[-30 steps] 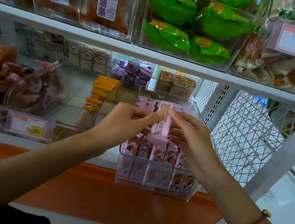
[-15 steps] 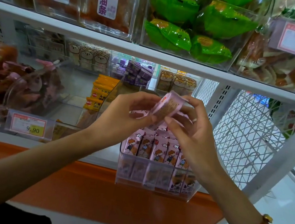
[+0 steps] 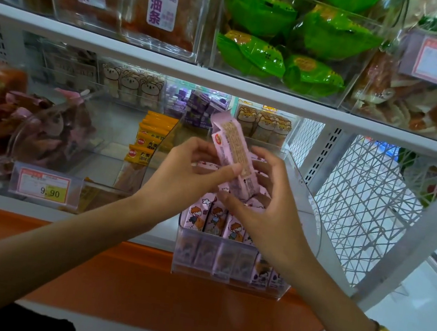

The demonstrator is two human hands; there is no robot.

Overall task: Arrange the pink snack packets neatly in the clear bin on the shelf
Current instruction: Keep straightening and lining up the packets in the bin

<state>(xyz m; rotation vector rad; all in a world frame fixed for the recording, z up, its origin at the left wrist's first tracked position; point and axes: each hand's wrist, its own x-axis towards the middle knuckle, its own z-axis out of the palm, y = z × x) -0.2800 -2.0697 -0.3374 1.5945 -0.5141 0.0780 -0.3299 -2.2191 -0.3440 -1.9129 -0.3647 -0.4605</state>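
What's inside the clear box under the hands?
The clear box holds a front row of pink packets standing upright. The right hand and left hand cover what lies behind.

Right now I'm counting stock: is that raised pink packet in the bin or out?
Out. Both the left hand and right hand hold the pink packet tilted above the clear bin.

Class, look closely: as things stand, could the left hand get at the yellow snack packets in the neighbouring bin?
Probably not yet: the left hand pinches the pink snack packet, though the yellow snack packets lie near, uncovered.
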